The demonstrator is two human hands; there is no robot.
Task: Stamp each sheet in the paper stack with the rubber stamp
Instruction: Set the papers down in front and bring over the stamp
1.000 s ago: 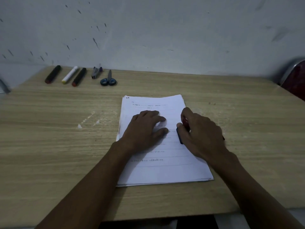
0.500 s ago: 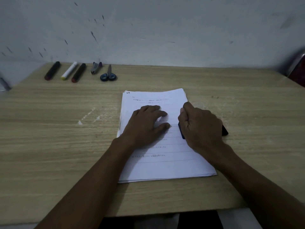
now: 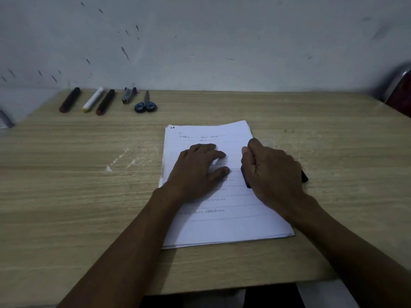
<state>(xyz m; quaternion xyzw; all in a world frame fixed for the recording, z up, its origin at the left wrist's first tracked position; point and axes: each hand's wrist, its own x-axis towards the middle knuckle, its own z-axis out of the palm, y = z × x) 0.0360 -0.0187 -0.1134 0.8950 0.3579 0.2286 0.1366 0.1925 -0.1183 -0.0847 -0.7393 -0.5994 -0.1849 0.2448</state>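
Note:
A stack of white printed sheets (image 3: 224, 227) lies in the middle of the wooden table (image 3: 66, 196). My left hand (image 3: 198, 172) rests flat on the top sheet, fingers spread. My right hand (image 3: 271, 172) is curled round a dark rubber stamp (image 3: 245, 177) at the stack's right edge. Only the stamp's dark lower edge shows under my fingers. A dark flat thing (image 3: 304, 176), maybe an ink pad, pokes out behind my right hand.
Along the table's far left edge lie three markers (image 3: 93, 100), a small stapler (image 3: 129, 94) and blue-handled scissors (image 3: 145, 104). A red chair (image 3: 400, 94) stands at the far right. The wall rises directly behind the table.
My right hand has curled tighter over the stamp and settled at the stack's right edge. The left hand has stayed flat on the paper. The head view shifted slightly.

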